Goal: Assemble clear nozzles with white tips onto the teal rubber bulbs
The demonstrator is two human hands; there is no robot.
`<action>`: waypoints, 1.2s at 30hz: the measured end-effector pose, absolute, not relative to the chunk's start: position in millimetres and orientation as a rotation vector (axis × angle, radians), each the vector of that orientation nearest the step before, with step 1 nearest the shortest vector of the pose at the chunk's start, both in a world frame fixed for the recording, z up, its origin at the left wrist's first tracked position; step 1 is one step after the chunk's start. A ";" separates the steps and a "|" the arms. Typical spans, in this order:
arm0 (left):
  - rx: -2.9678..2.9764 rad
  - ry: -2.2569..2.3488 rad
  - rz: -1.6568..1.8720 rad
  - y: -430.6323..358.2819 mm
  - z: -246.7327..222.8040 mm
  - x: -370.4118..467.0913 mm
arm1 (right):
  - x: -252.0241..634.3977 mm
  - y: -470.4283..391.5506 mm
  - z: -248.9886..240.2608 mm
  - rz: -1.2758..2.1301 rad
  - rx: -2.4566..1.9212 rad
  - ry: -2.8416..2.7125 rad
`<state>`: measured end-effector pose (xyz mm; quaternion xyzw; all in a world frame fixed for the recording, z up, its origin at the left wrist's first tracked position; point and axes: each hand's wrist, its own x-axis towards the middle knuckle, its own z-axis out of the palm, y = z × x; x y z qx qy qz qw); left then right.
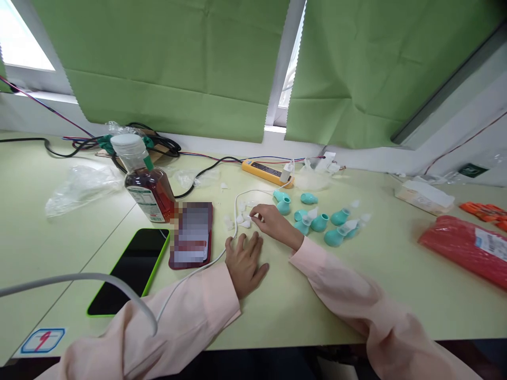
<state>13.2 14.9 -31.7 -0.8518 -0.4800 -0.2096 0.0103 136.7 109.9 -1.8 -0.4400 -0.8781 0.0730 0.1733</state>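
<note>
Two hands lie at the middle of the pale green desk [59, 248], both in pink sleeves, seen from the head camera. The left hand [244, 264] rests flat on the desk, palm down, fingers loosely spread and holding nothing. The right hand [273, 220] reaches leftward across it, with thumb and forefinger pinched on one small white cap [249, 216] from a scatter of white caps [237, 219] lying just beyond the left hand's fingertips. A white cable [236, 211] loops through that scatter and runs back to a yellow power strip [268, 172] near the wall. Just right of the right hand, a cluster of teal bulbs [317, 219] lies on the desk, some fitted with clear tips. Left of the hands sit a dark red wallet-like case [192, 235], a black phone in a green case [130, 269] and a bottle of reddish liquid [148, 184] with a clear cap. Crumpled clear plastic [81, 184] lies farther left. At the far right edge is a red packet [465, 248], with a white box [423, 196] behind it.
</note>
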 end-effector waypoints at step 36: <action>-2.475 -2.586 -2.703 19.8 -13.9 12.1 | 177.5 23.0 -10.9 1.798 -0.934 -0.836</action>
